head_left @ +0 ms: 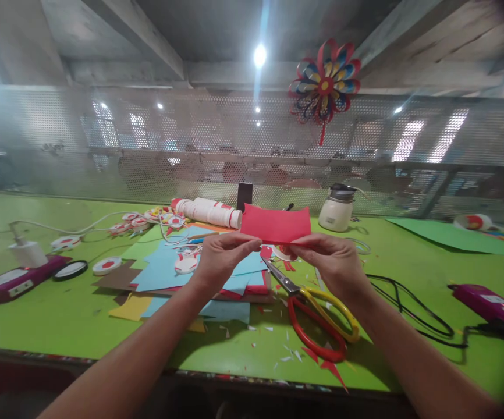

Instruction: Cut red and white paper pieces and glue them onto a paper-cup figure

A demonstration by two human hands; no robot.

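Between my two hands a piece of red paper [276, 224] is held up above the table. My left hand [223, 256] pinches its lower left edge, and my right hand [333, 262] pinches its lower right edge. Below them lie scissors [298, 290] with one red and one yellow handle, blades partly open and pointing away to the left. Blue paper sheets [160, 267] are stacked under and beside my left hand. Small red and white paper scraps [289, 352] are scattered round the scissors.
White rolls [212, 214] and a cream jug [336, 209] stand at the back. Purple power strips lie at left [20, 279] and right [492, 305], with a black cable [413, 314] near my right forearm. Green paper [453, 235] lies at the far right.
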